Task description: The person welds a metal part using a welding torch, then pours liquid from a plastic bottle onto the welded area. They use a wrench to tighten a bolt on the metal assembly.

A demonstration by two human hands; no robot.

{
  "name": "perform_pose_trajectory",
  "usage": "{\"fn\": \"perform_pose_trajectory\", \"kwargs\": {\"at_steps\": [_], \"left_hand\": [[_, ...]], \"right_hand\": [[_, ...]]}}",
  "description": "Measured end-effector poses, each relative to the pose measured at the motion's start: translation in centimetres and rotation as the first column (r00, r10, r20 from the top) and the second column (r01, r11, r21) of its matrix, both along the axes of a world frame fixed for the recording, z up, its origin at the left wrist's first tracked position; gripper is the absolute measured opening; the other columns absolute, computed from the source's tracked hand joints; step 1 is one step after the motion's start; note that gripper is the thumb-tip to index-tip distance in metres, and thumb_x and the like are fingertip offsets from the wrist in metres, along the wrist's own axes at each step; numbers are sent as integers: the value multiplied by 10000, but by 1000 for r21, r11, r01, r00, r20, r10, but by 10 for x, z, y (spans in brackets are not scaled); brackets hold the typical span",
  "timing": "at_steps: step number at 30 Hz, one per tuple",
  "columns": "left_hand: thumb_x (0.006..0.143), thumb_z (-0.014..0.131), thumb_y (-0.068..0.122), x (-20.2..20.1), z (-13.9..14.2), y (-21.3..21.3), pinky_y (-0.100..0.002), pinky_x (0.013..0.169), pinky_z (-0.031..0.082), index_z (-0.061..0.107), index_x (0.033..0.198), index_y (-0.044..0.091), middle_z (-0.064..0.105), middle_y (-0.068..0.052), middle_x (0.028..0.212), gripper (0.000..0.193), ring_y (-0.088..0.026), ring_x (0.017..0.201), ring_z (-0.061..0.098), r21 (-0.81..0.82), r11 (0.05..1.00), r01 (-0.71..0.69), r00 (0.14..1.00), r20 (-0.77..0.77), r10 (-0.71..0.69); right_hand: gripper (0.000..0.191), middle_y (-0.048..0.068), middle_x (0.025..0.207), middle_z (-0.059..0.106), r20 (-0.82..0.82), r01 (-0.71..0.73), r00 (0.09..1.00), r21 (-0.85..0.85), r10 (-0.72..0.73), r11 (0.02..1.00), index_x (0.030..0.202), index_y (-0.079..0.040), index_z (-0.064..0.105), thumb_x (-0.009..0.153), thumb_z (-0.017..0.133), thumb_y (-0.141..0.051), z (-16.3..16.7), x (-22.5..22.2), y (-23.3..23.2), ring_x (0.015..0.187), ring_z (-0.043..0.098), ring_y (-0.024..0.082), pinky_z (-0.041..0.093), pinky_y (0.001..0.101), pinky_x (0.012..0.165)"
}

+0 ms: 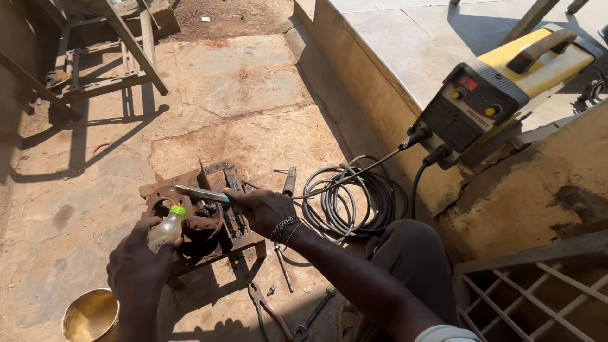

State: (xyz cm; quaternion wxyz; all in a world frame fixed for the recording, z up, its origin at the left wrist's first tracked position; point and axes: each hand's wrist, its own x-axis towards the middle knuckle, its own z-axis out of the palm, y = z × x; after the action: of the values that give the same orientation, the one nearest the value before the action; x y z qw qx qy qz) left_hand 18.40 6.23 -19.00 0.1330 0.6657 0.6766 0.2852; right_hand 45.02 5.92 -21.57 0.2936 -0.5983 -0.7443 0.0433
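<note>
While your left hand wraps its fingers around the small green-capped bottle, tilted cap-first toward the rusty metal jig on the stone floor, your right hand is clamped on a flat metal tool laid across the jig's far edge. The bottle looks nearly empty; I cannot tell what liquid is in it. Judging from the tilt, a squeeze could spill onto the jig. The tool could slip off the rust toward your left fingers. Near the floor's lower edge, the brass bowl appears empty. The coiled cable lies just beside your right forearm and could snag.
</note>
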Motion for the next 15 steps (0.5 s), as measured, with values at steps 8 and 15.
{"fn": "perform_pose_trajectory", "kwargs": {"at_steps": [8,15], "left_hand": [[763,869,398,-4,-4,2,-451,842,564,700,1274,304,765,-103,1072,547,-323,966,745,-63,997,39,996,88,-33],[689,901,288,-1,9,0,-514,859,500,696,1120,267,736,-111,1068,477,-382,1040,660,48,999,-25,999,23,24]], "right_hand": [[350,37,713,625,209,137,973,-190,-96,972,1410,-408,583,1069,554,-333,-17,-5,-4,557,625,196,487,392,453],[375,49,738,659,291,125,956,-249,-49,960,1341,-497,611,975,590,-422,-31,0,10,603,639,230,477,400,451]]}}
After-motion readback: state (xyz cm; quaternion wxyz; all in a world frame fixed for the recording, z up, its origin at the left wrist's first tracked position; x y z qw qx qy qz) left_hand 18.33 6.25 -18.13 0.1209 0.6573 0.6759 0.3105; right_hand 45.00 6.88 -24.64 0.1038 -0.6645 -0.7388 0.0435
